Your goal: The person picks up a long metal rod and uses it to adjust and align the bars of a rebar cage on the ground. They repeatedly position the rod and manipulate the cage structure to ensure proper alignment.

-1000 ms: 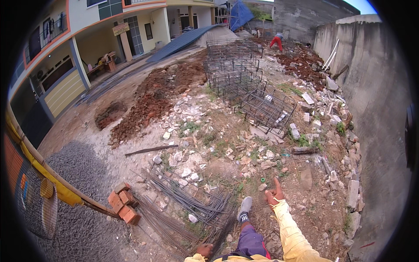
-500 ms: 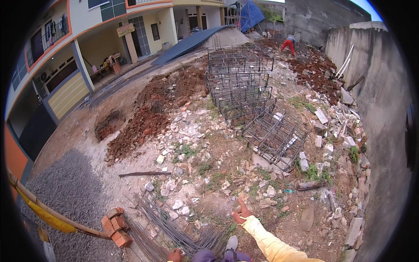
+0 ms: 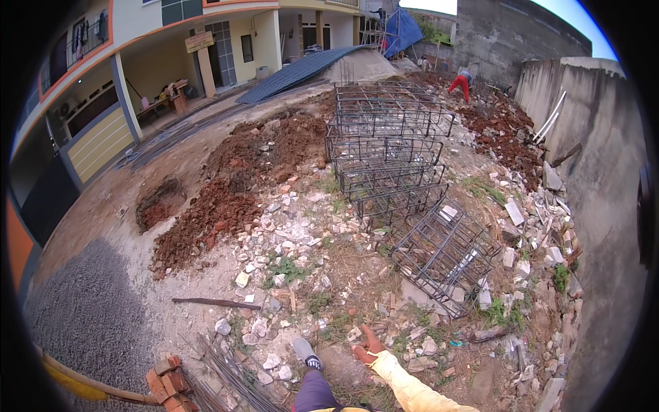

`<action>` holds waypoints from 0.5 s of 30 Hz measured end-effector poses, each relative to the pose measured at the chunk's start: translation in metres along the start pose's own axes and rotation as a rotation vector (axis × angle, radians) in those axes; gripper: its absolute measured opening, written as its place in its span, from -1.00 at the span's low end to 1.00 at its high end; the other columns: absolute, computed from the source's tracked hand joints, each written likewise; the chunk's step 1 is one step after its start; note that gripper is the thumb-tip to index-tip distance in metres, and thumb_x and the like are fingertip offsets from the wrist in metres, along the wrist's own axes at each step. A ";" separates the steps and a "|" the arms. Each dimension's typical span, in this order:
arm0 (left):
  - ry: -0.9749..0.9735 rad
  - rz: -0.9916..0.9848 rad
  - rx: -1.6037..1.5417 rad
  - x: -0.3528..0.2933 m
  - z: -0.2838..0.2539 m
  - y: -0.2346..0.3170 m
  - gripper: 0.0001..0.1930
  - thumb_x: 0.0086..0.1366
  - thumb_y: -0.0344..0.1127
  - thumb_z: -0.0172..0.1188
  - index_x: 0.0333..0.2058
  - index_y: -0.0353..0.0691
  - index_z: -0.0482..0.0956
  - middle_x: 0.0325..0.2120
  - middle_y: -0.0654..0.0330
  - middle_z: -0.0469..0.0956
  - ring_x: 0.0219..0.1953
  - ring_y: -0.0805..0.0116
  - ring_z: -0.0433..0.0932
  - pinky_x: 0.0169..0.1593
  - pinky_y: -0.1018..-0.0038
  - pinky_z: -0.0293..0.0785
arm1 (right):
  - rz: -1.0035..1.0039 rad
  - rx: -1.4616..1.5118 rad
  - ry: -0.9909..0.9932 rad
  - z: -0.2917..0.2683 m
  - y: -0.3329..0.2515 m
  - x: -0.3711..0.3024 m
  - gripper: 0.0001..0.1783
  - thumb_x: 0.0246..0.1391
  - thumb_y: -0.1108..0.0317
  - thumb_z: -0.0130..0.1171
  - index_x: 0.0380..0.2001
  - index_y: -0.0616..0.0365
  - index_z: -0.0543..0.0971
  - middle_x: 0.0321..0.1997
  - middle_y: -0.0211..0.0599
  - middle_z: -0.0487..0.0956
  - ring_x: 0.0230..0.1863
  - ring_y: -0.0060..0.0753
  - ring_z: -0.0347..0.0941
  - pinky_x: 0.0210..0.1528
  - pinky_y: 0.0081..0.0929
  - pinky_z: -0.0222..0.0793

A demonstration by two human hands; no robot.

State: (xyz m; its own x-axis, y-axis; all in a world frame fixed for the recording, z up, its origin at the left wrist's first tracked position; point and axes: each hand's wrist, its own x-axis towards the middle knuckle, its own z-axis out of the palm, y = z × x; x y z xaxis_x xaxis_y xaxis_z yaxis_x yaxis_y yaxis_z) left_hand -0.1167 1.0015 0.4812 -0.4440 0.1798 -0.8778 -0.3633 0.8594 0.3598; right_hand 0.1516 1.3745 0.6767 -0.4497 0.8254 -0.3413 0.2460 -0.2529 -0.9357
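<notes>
My right hand [image 3: 368, 345], in a pale yellow sleeve [image 3: 412, 384], hangs low over rubble and weeds at the lower middle. Its index finger and thumb are stretched out and apart, and I see nothing held. The other fingers are partly hidden. My left hand is out of the picture. One grey shoe [image 3: 305, 351] is planted on the rubble, below a purple trouser leg [image 3: 316, 391]. Beside that leg lies a bundle of thin steel rods [image 3: 237, 378]. Ahead, a tilted rebar cage [image 3: 446, 254] rests near several more rebar cages [image 3: 388, 154].
Red bricks [image 3: 168, 384] and gravel [image 3: 89, 295] lie to the left, with a wooden stick [image 3: 216, 302] nearby. Dug soil [image 3: 206, 213] borders a hole [image 3: 161, 202]. Broken blocks line the concrete wall [image 3: 604, 206]. A person in red trousers [image 3: 460, 86] bends over far away.
The view has shifted forward, so the cages and rubble sit lower. One foot has stepped ahead onto the rubble. My left hand has left the picture; the right stays low with its finger extended.
</notes>
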 end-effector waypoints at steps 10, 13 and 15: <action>-0.176 0.242 -0.438 0.088 -0.047 0.393 -0.73 0.36 -0.20 0.09 -0.08 -0.22 0.44 -0.27 0.08 0.55 -0.46 0.28 0.53 -0.58 0.40 0.38 | 0.238 -0.299 0.114 -0.008 -0.034 0.213 -0.04 0.09 0.25 0.25 0.44 0.11 -0.03 -0.29 -0.10 0.65 -0.36 -0.33 0.58 -0.28 -0.32 0.49; -0.182 0.409 -0.464 0.080 -0.039 0.512 -0.73 0.36 -0.16 0.11 -0.08 -0.19 0.46 -0.35 0.20 0.55 -0.48 0.38 0.55 -0.56 0.50 0.38 | 0.168 -0.179 0.111 -0.017 -0.090 0.251 -0.15 0.08 0.11 0.28 0.35 0.17 0.16 -0.34 -0.13 0.63 -0.37 -0.37 0.58 -0.31 -0.35 0.47; -0.212 0.409 -0.493 0.085 -0.034 0.551 -0.73 0.37 -0.16 0.11 -0.08 -0.18 0.46 -0.36 0.21 0.55 -0.49 0.39 0.55 -0.56 0.50 0.39 | 0.132 -0.129 0.110 -0.025 -0.091 0.291 -0.19 0.09 0.09 0.30 0.31 0.19 0.24 -0.41 -0.21 0.60 -0.43 -0.46 0.55 -0.37 -0.39 0.45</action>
State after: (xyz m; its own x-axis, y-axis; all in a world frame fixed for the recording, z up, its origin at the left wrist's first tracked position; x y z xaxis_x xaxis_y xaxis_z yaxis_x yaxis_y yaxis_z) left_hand -0.3825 1.4743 0.6153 -0.4731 0.5780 -0.6649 -0.5536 0.3921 0.7347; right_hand 0.0200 1.6502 0.6647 -0.3115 0.8414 -0.4415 0.4074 -0.3015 -0.8620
